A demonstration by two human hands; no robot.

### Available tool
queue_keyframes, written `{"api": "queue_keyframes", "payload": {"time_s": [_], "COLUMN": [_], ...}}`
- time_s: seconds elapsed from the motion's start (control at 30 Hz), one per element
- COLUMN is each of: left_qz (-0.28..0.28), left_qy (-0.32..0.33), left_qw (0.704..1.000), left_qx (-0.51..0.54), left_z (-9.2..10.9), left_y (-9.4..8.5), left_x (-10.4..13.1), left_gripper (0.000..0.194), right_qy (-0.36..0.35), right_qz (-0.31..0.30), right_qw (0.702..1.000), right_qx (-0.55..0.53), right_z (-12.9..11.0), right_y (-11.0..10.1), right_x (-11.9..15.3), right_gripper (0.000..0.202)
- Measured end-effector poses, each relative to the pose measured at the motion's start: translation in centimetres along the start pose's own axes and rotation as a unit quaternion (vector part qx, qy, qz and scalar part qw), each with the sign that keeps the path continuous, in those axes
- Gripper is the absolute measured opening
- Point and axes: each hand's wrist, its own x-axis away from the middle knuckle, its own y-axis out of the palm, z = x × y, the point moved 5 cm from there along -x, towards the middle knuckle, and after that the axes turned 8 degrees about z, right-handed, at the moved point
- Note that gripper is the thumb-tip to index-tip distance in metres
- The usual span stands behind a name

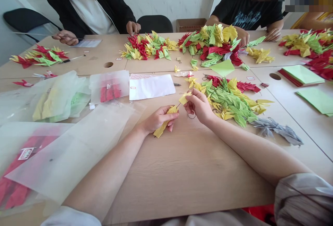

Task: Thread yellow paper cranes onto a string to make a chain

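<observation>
Over the near part of the table, my left hand (pixel 157 119) is closed round a stack of yellow folded paper pieces (pixel 160 130). My right hand (pixel 199 106), to its right, pinches a yellow folded paper piece (pixel 184 98). A thin dark strand (pixel 178 105) runs between the two; whether it is wire or thread I cannot tell. Under my right hand a dark loop (pixel 191 116) hangs down. Just beyond lies a pile of green folded paper pieces (pixel 230 97), with red and yellow ones around it.
Translucent plastic sleeves (pixel 85 142) with coloured paper cover the left side. A white sheet (pixel 153 87) lies ahead, a grey ribbon bundle (pixel 277 129) to the right. Stacked green paper (pixel 303 74) sits farther right. People's hands (pixel 133 27) work across the table near mixed folded-paper piles (pixel 148 45).
</observation>
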Motion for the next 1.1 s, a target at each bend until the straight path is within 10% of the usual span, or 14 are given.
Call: {"api": "queue_keyframes", "payload": {"time_s": [1.1], "left_qz": [0.009], "left_qy": [0.020], "left_qw": [0.997], "left_qx": [-0.079], "left_z": [0.2], "left_y": [0.1], "left_x": [0.2], "left_gripper": [0.030], "right_qy": [0.117], "right_qz": [-0.044], "right_qw": [0.990], "right_qx": [-0.071], "right_z": [0.2], "right_y": [1.2], "right_x": [1.2], "right_gripper": [0.037]}}
